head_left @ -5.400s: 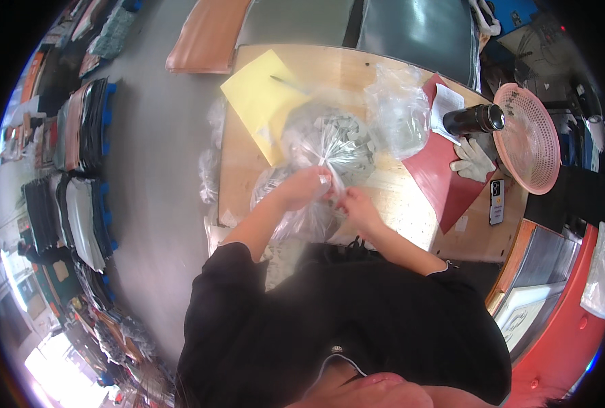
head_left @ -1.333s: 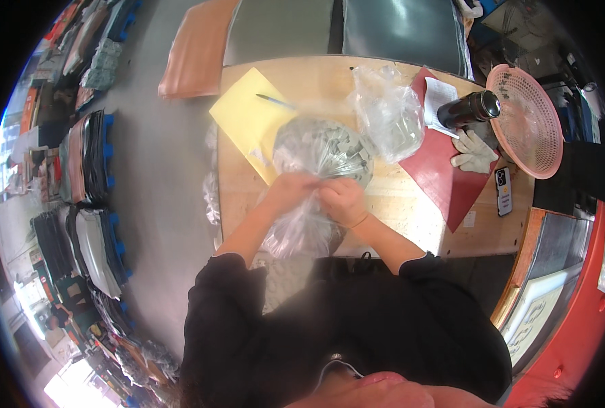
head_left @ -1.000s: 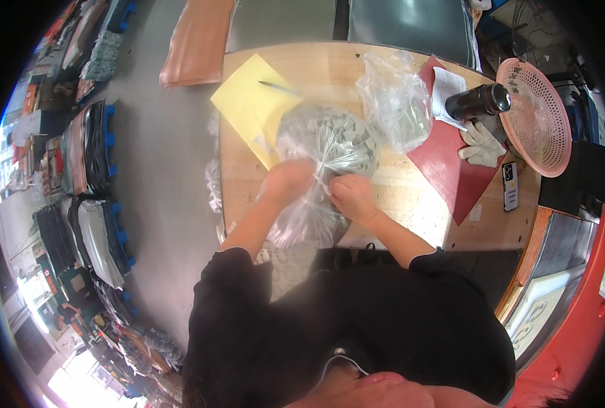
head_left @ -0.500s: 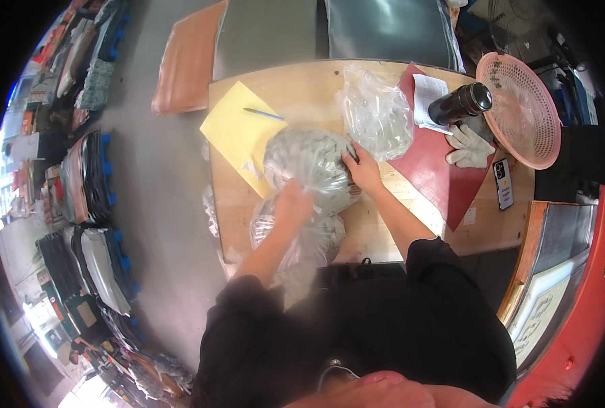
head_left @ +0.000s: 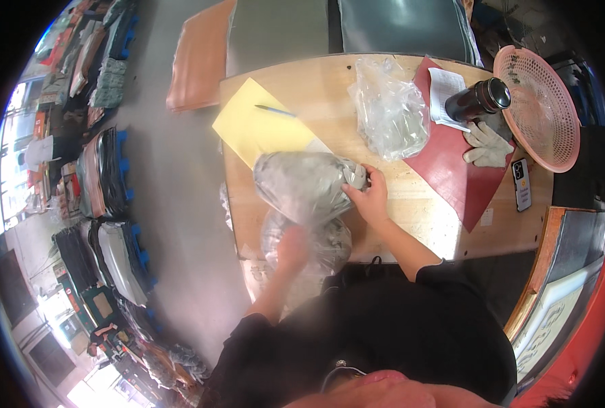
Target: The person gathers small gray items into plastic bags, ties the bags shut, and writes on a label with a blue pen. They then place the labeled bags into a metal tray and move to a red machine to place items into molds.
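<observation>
One end pinched, the other hand a blur

My right hand (head_left: 370, 193) is closed on the right end of the filled bag (head_left: 294, 178), a clear sack of grey pieces lying on the table (head_left: 335, 76), over the near corner of the yellow sheet (head_left: 255, 126). My left hand (head_left: 294, 249) is smeared by motion above the second bag (head_left: 335, 239), nearer my body; I cannot tell whether it grips plastic or nothing.

As I judge it, the weak point is my one-ended pinch. If the load inside shifts, the thin film could stretch or slide from under my fingers, and the sack could roll. A hard tug by my left hand might tear it and spill pieces. The second bag sits close to the table's near edge, so a knock could send it over. Dragging could also crease the sheet and carry the pen (head_left: 275, 110) along.
</observation>
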`<state>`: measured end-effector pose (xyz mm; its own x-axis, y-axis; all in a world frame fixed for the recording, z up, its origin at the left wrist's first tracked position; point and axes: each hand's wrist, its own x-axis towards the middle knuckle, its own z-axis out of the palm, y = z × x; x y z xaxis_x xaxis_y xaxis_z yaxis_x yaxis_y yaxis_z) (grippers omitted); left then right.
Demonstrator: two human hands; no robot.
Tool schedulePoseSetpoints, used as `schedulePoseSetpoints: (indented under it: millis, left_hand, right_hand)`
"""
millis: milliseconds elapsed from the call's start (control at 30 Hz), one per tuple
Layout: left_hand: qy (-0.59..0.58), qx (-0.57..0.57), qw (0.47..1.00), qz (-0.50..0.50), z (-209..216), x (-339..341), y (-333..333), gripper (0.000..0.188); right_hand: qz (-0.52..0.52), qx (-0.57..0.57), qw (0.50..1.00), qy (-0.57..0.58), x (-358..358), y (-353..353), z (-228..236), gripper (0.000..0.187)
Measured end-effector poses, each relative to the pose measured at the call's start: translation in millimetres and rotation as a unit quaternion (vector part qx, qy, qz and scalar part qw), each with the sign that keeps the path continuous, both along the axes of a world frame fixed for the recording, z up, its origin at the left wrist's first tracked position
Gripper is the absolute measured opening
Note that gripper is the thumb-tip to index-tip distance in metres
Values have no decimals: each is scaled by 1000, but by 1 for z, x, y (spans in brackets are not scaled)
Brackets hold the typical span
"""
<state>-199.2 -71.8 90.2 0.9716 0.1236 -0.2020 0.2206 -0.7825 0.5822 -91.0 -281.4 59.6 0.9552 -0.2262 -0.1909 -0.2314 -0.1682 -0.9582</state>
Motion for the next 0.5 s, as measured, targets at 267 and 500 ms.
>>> schedulePoseSetpoints:
  millis: [267, 500]
  left_hand:
    - [-43, -43, 995, 84, -15, 2, 11, 14]
    - [-60, -64, 989, 115, -21, 13, 11, 15]
  right_hand:
    - [120, -113, 973, -163, -9, 6, 12, 59]
    - [102, -104, 947, -285, -12, 11, 21, 60]
